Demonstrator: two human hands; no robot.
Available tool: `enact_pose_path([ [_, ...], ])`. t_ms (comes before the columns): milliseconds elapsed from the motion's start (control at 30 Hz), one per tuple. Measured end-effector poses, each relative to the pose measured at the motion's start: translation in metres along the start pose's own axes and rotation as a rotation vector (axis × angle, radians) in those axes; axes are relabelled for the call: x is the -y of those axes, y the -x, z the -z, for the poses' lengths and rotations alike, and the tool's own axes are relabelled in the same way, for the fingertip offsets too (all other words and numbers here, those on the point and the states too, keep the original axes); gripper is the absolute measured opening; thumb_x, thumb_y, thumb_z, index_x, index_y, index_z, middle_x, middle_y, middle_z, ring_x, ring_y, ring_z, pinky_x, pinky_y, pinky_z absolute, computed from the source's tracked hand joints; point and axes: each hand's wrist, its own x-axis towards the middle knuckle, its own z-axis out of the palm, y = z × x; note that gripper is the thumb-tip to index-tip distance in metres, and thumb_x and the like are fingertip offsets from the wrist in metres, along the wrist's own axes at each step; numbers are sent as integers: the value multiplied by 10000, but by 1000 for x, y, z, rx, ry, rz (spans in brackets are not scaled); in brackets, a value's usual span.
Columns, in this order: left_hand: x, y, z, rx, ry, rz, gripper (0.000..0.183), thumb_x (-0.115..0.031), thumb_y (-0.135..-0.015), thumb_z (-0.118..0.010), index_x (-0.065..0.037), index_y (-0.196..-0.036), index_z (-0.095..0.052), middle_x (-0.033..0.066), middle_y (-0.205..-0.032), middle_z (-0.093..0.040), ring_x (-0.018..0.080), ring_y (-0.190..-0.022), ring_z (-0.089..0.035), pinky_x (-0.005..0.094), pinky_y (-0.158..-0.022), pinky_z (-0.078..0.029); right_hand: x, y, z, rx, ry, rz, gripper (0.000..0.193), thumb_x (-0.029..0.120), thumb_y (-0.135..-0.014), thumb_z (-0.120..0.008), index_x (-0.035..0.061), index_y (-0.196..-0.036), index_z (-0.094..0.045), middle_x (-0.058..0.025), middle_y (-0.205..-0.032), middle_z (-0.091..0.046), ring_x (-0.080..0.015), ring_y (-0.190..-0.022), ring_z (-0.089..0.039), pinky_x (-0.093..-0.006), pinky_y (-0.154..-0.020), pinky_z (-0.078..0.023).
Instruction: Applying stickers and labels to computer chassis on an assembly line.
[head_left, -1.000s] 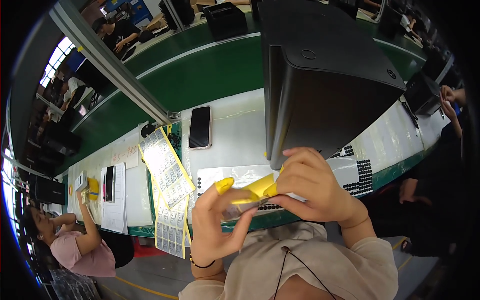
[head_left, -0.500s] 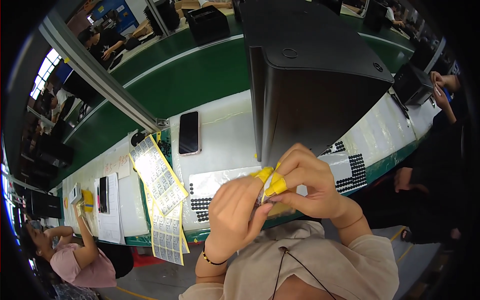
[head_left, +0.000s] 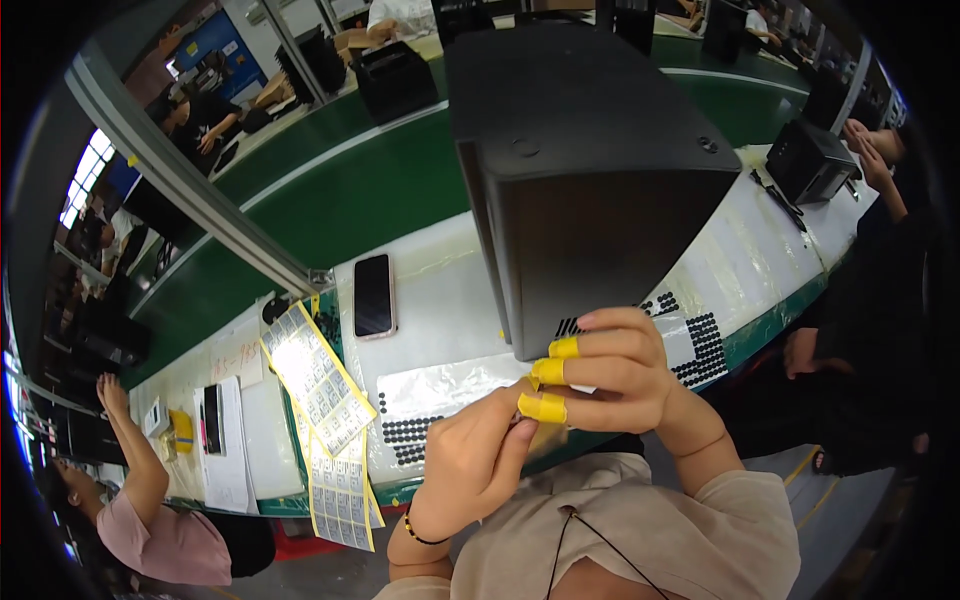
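My left hand (head_left: 474, 462) is closed, its thumb and fingertips pinched together in front of my chest. What they hold, if anything, is hidden behind the fingers. They touch the lowest taped finger of my right hand (head_left: 622, 375), whose fingers stretch leftward and stand apart. Strips of yellow tape (head_left: 543, 407) wrap several of these fingers near their tips; the right thumb is out of sight. Just beyond my hands a large black computer-case-like box (head_left: 600, 225) stands upright on the bench.
A sheet of black round pads (head_left: 415, 430) lies left of my hands, more pads (head_left: 706, 350) to the right. Label sheets (head_left: 318, 375) overhang the bench edge near a phone (head_left: 374, 296). A metal post (head_left: 190, 180) rises at left. Co-workers (head_left: 165, 525) sit on both sides.
My right fingers have spread and lifted, baring separate yellow tape bands that were bunched at my fingertips. My left hand stays pinched. The view has shifted, and the co-worker at left has raised an arm.
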Motion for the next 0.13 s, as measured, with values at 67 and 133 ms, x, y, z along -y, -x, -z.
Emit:
enact_pose_path([
  [67,0,-2,1,35,127,66,248,-93,-882,-604,14,-1105,-593,154,-817,-632,296,-686,-627,349,-607,-502,-1,5,-2,-81,6,39,294,89,-681,-776,217,-936,-706,31,-987,-612,-132,-909,-564,-346,-863,-515],
  [133,11,-4,-2,64,420,163,269,-163,-949,-552,-3,-1163,-581,149,-867,-664,245,-734,-662,366,-680,-508,-4,5,1,-62,3,48,273,62,-722,-755,210,-947,-710,33,-1016,-611,-137,-945,-571,-357,-896,-515],
])
